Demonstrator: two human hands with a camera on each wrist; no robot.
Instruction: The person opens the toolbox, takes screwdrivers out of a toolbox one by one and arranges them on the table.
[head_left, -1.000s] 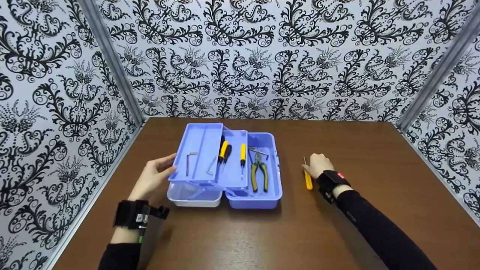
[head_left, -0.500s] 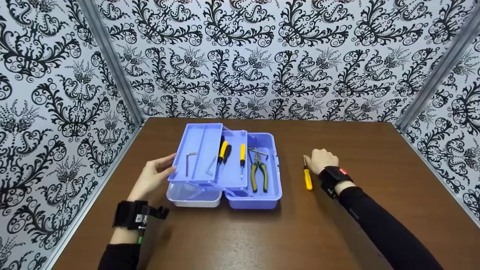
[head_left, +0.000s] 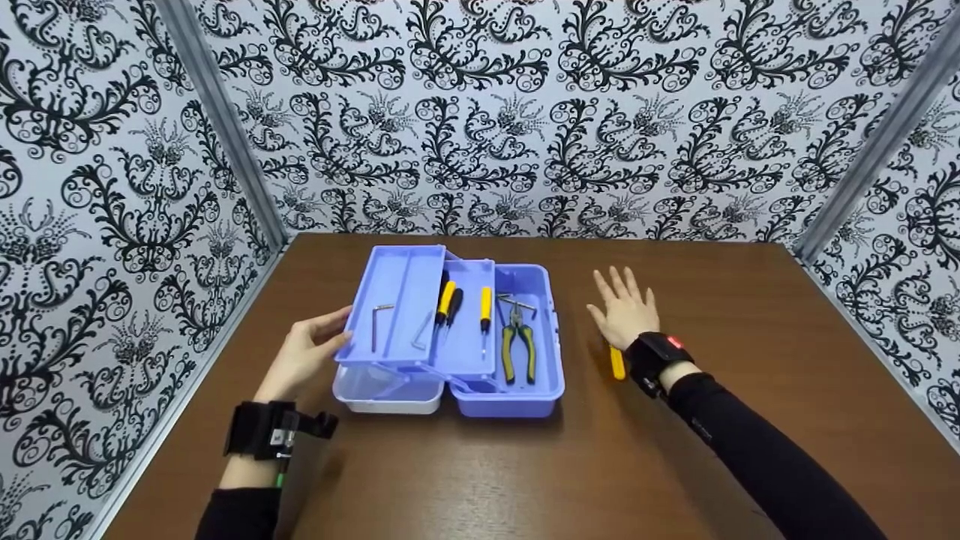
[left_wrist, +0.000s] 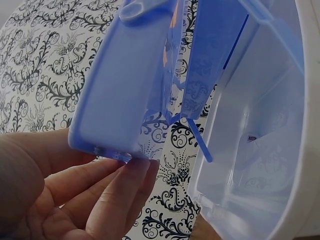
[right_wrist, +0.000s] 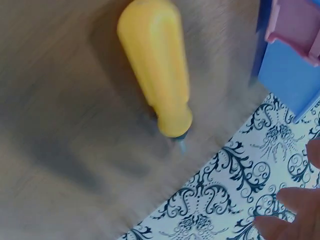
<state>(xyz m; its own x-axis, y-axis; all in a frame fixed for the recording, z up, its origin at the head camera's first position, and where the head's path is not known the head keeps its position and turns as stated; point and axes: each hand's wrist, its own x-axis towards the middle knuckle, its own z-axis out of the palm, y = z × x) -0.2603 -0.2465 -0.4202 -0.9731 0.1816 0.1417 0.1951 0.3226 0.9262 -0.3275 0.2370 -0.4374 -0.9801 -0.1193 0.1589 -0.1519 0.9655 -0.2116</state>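
Observation:
A lilac toolbox (head_left: pixel 551 330) stands unfolded, its stepped upper tray (head_left: pixel 386 266) swung out to the left. My left hand (head_left: pixel 304 349) pinches that tray's outer edge between thumb and fingers, also visible in the left wrist view on the tray (left_wrist: pixel 117 85). To the right of the box, my right hand (head_left: pixel 626 315) spreads its fingers flat above a yellow-handled screwdriver (head_left: pixel 617 365). The hand hides part of it in the head view. In the right wrist view the screwdriver handle (right_wrist: pixel 157 65) lies on the table, with the fingers (right_wrist: pixel 295 200) away from it.
Inside the toolbox lie pliers (head_left: pixel 518 349), a yellow-and-black screwdriver (head_left: pixel 486 307), more screwdrivers (head_left: pixel 447 300) and hex keys (head_left: pixel 375 330). The whitish lid (head_left: pixel 394 406) rests open beneath the trays. Patterned walls (head_left: pixel 480 120) enclose the brown table (head_left: pixel 480 480).
My right hand has opened from a loose curl beside the screwdriver's shaft, moving slightly left and spreading its fingers forward. The screwdriver stays in place. The left hand keeps its grip on the tray.

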